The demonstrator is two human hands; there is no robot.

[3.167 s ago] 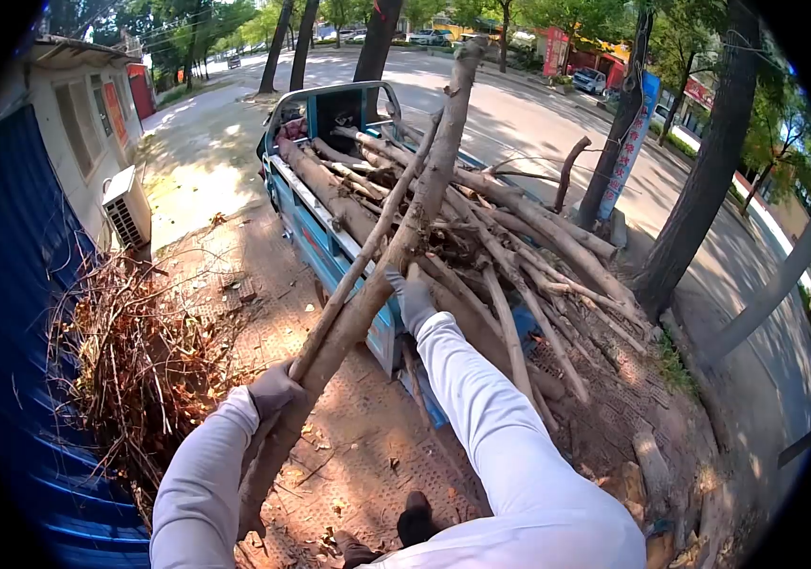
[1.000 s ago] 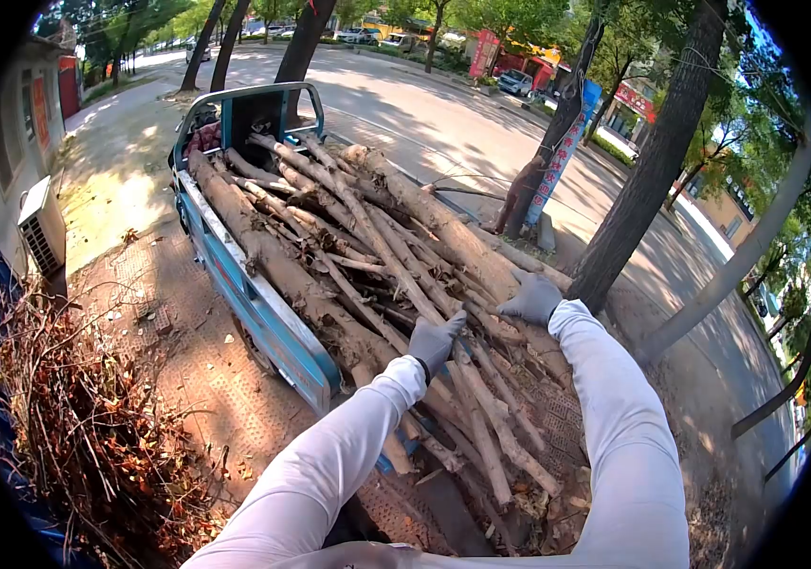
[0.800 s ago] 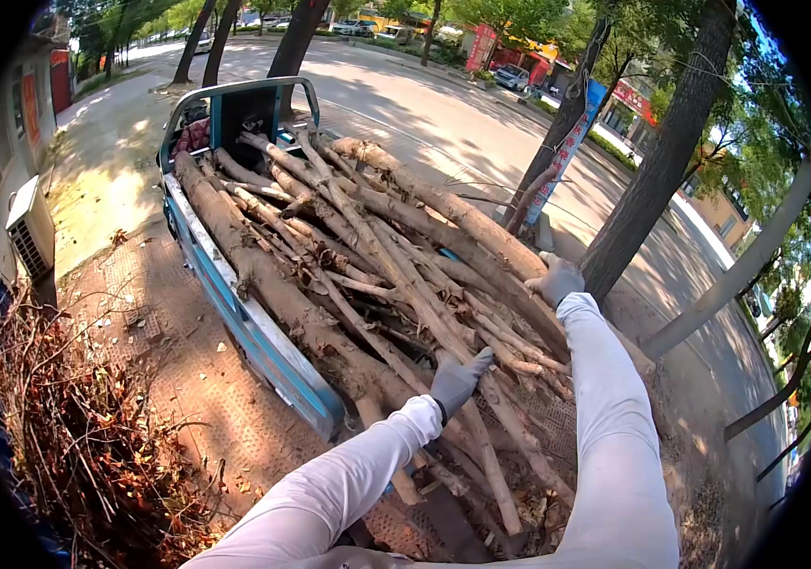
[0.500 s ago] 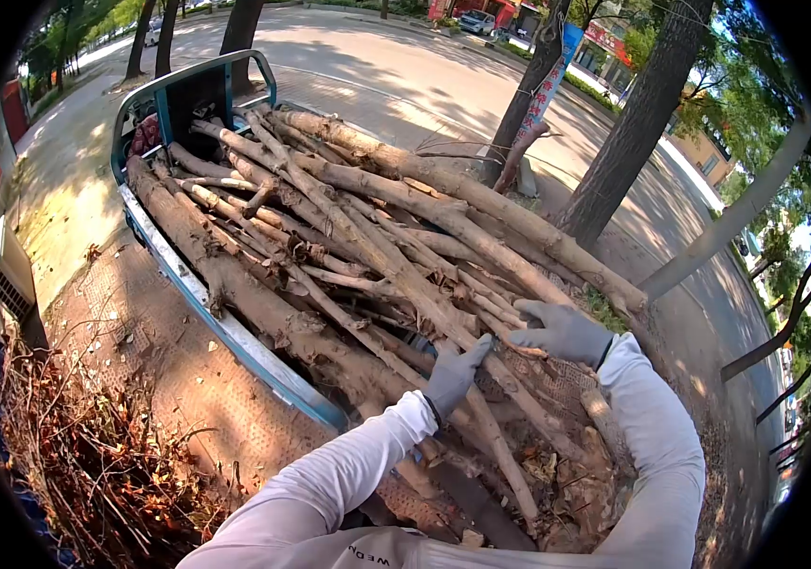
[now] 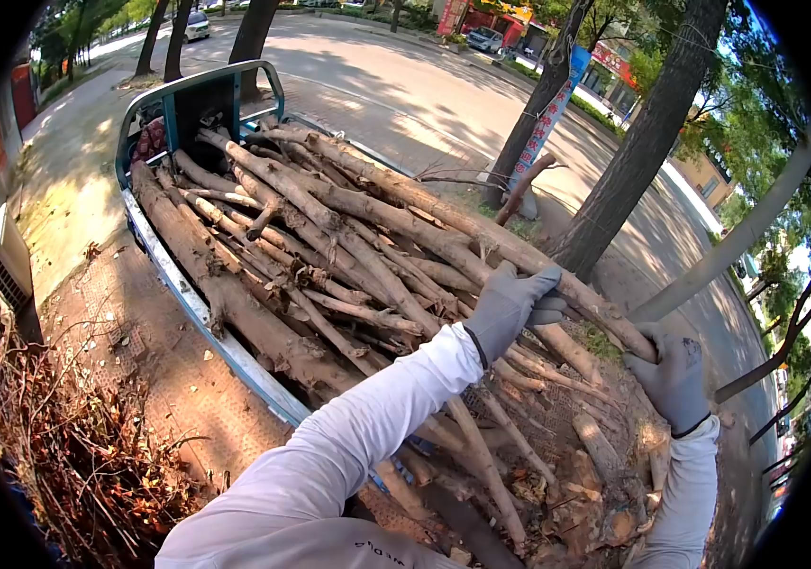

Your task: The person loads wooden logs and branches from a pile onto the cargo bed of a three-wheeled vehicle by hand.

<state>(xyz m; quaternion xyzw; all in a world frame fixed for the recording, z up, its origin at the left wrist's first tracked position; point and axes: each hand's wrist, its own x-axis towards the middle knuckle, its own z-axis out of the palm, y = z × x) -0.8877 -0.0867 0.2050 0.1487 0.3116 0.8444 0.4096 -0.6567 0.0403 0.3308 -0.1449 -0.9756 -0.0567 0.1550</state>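
Note:
A long, thick, bare log (image 5: pixel 443 209) lies along the far side of a heap of cut branches. My left hand (image 5: pixel 511 308), in a grey glove, has its fingers curled against the log's side near its close end. My right hand (image 5: pixel 673 375), gloved the same way, is wrapped around the tip of that log. Below my left forearm, thinner branches (image 5: pixel 481 455) slant down toward me. Another thick log (image 5: pixel 235 284) rests along the near side of the heap. The palm side of both hands is hidden.
The heap lies in a blue-and-white cargo bed (image 5: pixel 225 341) with a raised frame (image 5: pixel 199 74). A tree trunk (image 5: pixel 642 142) stands close beyond the log. Dry twigs (image 5: pixel 92 465) are piled at lower left, near an air-conditioner unit (image 5: pixel 7 256). Sawn stumps (image 5: pixel 614 522) sit at lower right.
Both hands have moved right, from the thinner branches mid-heap to the thick log on the far side. My right hand has reached its end. The view has shifted slightly.

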